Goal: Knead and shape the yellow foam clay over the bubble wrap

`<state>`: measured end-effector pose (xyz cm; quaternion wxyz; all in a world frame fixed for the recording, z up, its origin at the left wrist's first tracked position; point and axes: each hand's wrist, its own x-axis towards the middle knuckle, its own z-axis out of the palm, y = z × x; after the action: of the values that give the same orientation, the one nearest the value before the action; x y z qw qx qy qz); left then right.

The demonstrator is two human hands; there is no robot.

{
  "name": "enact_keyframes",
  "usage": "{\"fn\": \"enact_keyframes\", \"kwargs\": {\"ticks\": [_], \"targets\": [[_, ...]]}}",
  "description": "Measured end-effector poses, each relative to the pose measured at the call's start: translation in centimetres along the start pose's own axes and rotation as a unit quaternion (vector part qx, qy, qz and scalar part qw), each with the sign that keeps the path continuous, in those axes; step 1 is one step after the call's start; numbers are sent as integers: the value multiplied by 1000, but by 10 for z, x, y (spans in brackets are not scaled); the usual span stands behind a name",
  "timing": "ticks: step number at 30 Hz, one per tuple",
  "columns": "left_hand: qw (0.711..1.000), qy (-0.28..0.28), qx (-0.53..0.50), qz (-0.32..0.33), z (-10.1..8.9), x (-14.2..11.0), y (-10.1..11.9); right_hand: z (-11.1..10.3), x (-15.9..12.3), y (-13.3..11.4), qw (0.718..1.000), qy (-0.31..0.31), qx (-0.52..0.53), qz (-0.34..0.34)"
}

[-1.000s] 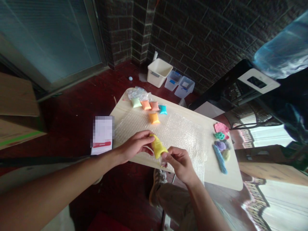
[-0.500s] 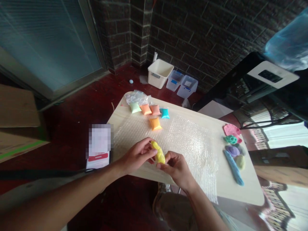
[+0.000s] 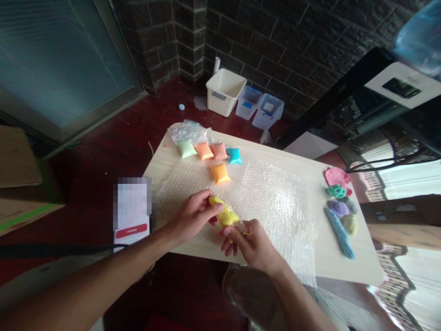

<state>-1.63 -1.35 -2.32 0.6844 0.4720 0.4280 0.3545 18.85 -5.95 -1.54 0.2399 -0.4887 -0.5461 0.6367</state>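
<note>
A small clear bag of yellow modelling clay is held between both hands above the near edge of the table. My left hand pinches its upper left end between thumb and fingers. The lower right end, where clear film shows, is gripped by my right hand. Just beyond lies an orange clay packet on bubble wrap. Behind it sit a pale green packet, a light orange packet, a salmon packet and a turquoise packet.
Crumpled clear plastic lies at the back left of the table. On the right are a blue clay roll, purple clay, green clay and pink clay. A white basket stands on the floor.
The yellow bag has tilted and looks more stretched out, with clear film now showing at its right end. My right hand has turned, its fingers now lower. The camera view has shifted slightly.
</note>
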Motion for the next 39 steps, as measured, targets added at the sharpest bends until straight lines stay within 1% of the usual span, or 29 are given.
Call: {"fn": "enact_keyframes", "kwargs": {"ticks": [4,8,11,15,18,21,23,26,30,33,36,39], "targets": [[999,-3,-15,-31,-1,-1,6,4,-4,-3,998,-22,64,1],[999,10,-21,-28,0,0,12,4,-2,-3,988,-20,151,23],[999,12,-35,-36,1,2,11,-2,0,-3,984,0,173,46],[998,1,-55,-29,3,2,11,-10,0,-5,983,55,163,69],[999,7,-51,-15,2,2,12,-13,2,-5,983,80,158,45],[998,46,-40,-7,-3,5,13,-16,5,-6,984,94,153,0],[998,63,-28,-2,-5,6,14,-17,7,-6,984,100,149,-19],[998,57,-12,9,-5,7,13,-17,9,-6,984,89,156,-14],[998,55,8,37,-2,3,10,-14,8,-4,984,61,166,12],[997,51,22,51,-1,0,9,-12,5,-6,987,21,159,31],[996,52,46,54,-2,0,7,-13,1,-8,989,-18,141,34],[995,54,62,48,-2,1,7,-14,0,-10,991,-22,128,33]]}}
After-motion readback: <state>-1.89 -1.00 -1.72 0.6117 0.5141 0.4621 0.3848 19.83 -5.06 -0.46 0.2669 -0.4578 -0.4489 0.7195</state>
